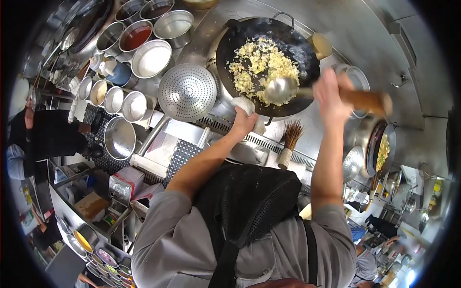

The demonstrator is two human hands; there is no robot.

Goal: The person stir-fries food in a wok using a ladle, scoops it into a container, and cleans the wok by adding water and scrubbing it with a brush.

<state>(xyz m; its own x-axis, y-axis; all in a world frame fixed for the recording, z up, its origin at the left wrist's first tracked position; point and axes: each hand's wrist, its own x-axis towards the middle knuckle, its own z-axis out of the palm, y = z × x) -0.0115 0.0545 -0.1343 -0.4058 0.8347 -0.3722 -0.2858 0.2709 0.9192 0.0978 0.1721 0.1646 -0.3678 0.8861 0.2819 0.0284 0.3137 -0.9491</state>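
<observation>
A black wok (307, 53) holds loose yellow-white food (259, 60) that looks like egg and rice. My left hand (245, 121) grips a white cloth (243, 104) at the wok's near left rim. Over the wok's right side, my right hand (332, 96) is closed around the wooden handle (367, 102) of a metal ladle, slightly blurred. The ladle's bowl (281, 90) rests among the food. A bamboo brush (290, 139) stands just below the wok, between my forearms. To the left of the wok lies a round perforated strainer (187, 92).
Metal pots with red sauce (136, 38) and white contents (151, 58) stand at the upper left, above smaller seasoning bowls (134, 106). A second wok (391, 144) with food sits at right. A person in a black apron (48, 137) stands at far left.
</observation>
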